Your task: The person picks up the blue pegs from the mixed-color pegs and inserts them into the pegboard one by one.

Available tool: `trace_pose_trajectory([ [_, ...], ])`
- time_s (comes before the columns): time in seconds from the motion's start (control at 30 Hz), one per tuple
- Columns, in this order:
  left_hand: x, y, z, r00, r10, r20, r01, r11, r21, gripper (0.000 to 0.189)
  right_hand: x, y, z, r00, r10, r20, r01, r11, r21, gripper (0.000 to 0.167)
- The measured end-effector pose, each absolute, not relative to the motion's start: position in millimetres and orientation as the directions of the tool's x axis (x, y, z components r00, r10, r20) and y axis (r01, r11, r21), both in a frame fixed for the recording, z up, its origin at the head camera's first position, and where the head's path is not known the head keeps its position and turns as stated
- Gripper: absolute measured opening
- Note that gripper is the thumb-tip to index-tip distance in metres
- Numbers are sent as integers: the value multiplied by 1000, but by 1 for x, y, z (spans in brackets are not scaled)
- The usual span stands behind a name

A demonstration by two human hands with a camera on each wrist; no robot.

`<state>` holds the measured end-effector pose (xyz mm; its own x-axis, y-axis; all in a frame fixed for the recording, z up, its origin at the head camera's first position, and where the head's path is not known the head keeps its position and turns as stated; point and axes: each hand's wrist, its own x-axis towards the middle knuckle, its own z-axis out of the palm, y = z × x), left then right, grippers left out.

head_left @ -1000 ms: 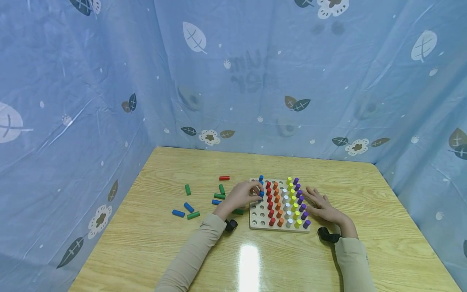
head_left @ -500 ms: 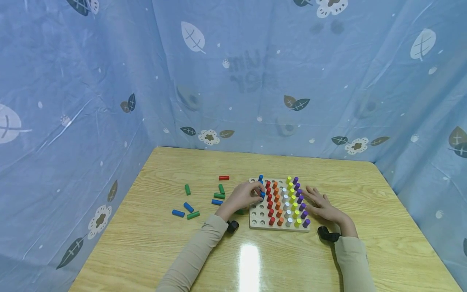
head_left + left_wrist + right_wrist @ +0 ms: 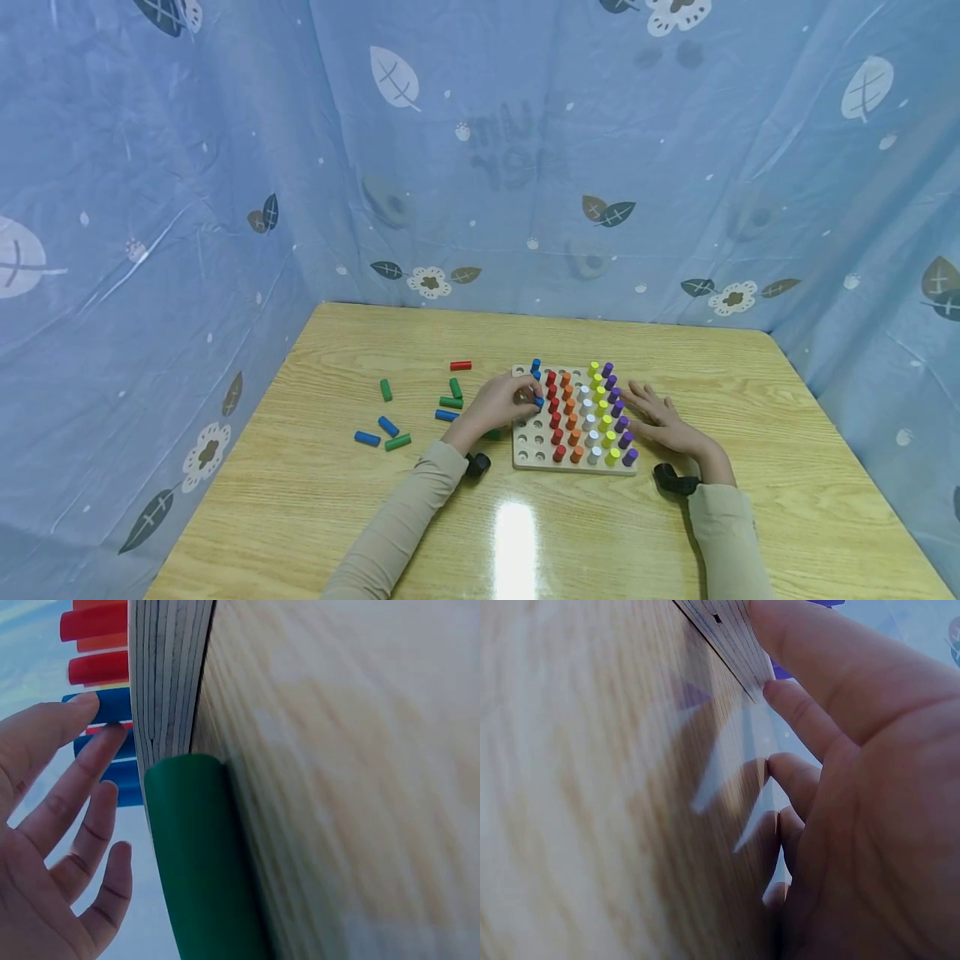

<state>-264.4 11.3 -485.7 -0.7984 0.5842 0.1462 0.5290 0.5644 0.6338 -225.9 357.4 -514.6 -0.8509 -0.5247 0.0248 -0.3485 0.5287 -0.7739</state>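
At the left part of the wooden pegboard (image 3: 573,469), my left hand (image 3: 495,405) pinches a blue peg (image 3: 114,705) between thumb and index finger. The peg stands upright at the board, and its other fingers stay spread apart. Behind the hand, more blue pegs (image 3: 536,365) stand in the same row. My right hand (image 3: 669,427) lies beside the board's right edge with fingers spread. In the right wrist view its thumb and a fingertip are right at the board's side (image 3: 731,626). Rows of red, orange, white, yellow and purple pegs (image 3: 630,457) fill the board's right part.
Loose pegs lie on the table left of the board: several green pegs (image 3: 397,442), blue pegs (image 3: 367,437) and one red peg (image 3: 461,365). A green peg (image 3: 199,847) lies close under my left wrist. A patterned blue curtain (image 3: 480,167) surrounds the table.
My left hand keeps its pinch on the blue peg, whose top now sits very slightly lower. The right hand has stayed in place.
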Motion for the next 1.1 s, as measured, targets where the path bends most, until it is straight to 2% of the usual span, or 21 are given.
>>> trace_pose_trajectory([
  [0.83,-263,-18,-478,-835,543,90,461,600,653,15,-226,358,-516,-858,-513,16,-335,537,-774,58],
  [1.1,-263,-33,-480,-831,544,114,491,622,610,17,-226,359,-518,-859,-512,13,-330,533,-779,59],
])
